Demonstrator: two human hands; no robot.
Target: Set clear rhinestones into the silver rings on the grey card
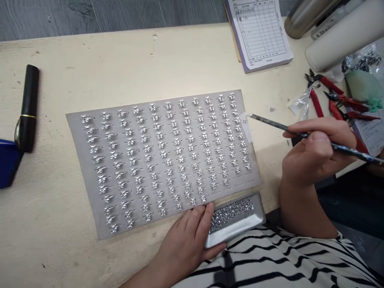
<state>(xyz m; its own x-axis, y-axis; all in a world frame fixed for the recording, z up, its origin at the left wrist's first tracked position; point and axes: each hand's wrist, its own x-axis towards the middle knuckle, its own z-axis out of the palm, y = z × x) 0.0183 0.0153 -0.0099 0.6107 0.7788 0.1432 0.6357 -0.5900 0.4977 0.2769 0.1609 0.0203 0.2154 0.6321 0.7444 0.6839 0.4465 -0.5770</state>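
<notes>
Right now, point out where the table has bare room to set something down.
Bare table lies between the grey board and the far edge, and left of the board beside the black tube. The right side is crowded: red cutters, form pad.

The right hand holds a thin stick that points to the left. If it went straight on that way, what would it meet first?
Probably the right edge of the grey board, near its small white label; the stick in the right hand may be above it.

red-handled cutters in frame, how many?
2, possibly more hidden. Both lie at the table's right edge beyond the right hand: one red-handled cutter nearer the paper pad, the other beside it. Handles overlap, so the count is uncertain.
</notes>
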